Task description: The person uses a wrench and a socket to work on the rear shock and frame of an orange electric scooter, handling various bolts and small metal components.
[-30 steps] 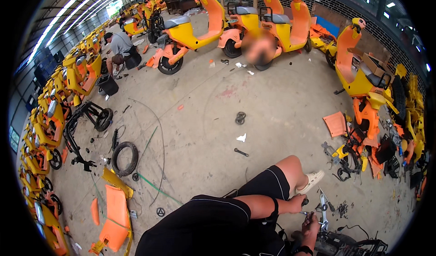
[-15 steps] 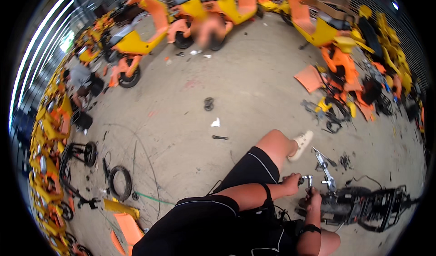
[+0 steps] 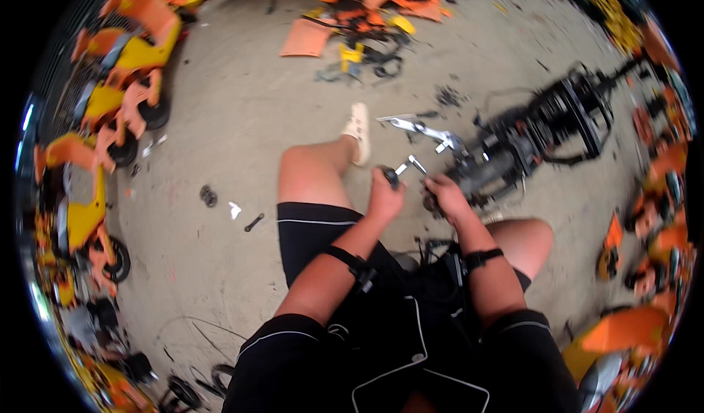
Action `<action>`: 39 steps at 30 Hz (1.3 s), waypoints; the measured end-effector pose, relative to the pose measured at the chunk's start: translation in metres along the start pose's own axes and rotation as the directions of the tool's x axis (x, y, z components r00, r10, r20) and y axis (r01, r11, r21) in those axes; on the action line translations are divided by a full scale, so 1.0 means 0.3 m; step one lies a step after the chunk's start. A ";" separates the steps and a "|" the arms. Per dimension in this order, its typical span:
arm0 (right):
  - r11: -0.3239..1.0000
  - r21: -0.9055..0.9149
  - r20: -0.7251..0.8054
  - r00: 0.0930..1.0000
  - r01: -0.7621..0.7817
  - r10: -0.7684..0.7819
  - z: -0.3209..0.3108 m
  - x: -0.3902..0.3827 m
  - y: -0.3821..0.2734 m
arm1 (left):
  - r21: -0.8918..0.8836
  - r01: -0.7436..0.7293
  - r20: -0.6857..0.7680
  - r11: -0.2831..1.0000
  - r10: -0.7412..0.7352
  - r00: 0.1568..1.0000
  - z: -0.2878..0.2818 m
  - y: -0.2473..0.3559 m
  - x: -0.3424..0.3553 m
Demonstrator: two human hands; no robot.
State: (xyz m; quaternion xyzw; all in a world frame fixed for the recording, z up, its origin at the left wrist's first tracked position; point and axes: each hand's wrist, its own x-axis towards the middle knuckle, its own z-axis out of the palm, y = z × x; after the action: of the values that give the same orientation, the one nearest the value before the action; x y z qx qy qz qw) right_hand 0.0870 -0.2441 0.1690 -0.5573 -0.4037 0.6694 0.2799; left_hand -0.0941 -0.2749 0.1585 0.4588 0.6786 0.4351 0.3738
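Observation:
My left hand (image 3: 386, 195) is closed around the black handle of a silver wrench (image 3: 402, 169), whose bright shaft bends at its far end. My right hand (image 3: 446, 194) has its fingers pinched at that bent end. Just beyond the right hand lies a stripped black scooter frame (image 3: 543, 123) on its side, its wheel (image 3: 477, 175) nearest to me. Between the frame and my left foot is a silver metal arm (image 3: 429, 132) on the floor. A thin long-shafted tool (image 3: 403, 116) lies beside it.
Small dark parts (image 3: 449, 96) are scattered ahead. Farther off lie an orange panel (image 3: 306, 38) and black cables (image 3: 385, 57). To the left are a small wrench (image 3: 254, 222), white scrap (image 3: 234, 210) and a dark part (image 3: 209, 196). Yellow-orange scooters (image 3: 84, 200) line both sides.
My view has swung to the right, so the scooter frame and both hands sit more centrally. Both hands remain on the wrench, which stays near the frame's wheel.

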 end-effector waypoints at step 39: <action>0.927 0.274 0.329 0.931 -0.257 0.161 0.346 -0.091 -0.115 | -0.123 -0.303 0.053 0.945 0.311 0.949 -0.226 -0.168 -0.066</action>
State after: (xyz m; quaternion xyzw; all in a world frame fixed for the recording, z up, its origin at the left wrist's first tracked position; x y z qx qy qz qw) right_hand -0.0105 -0.2725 0.2181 -0.4380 -0.2682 0.8277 0.2262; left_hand -0.1647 -0.3206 0.1368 0.5522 0.5593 0.5090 0.3509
